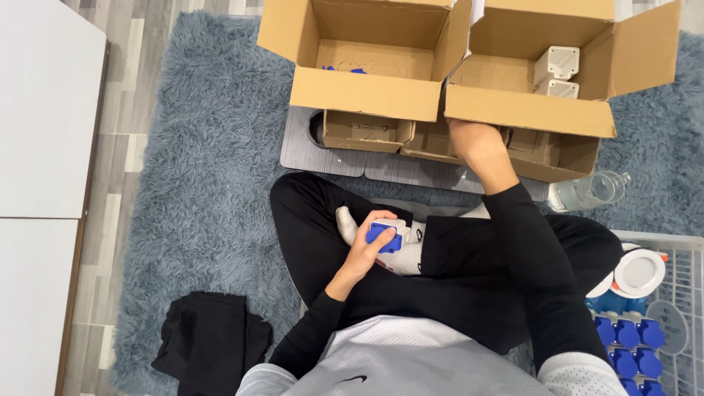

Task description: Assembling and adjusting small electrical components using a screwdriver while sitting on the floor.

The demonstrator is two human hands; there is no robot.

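I sit cross-legged on a grey-blue shaggy rug. My left hand (364,246) holds a small blue and white socket-like part (387,234) over my lap. My right hand (475,147) reaches forward to the front wall of the right cardboard box (528,110), its fingers hidden behind the box edge. That box holds two white parts (556,72). The left cardboard box (367,92) is open, with small blue bits (343,69) on its floor.
A white wire basket (678,293) at my right holds several blue parts (627,341) and a white round fixture (639,272). A clear plastic bottle (587,191) lies on the rug. Black cloth (209,341) lies at left. A white cabinet (44,110) stands far left.
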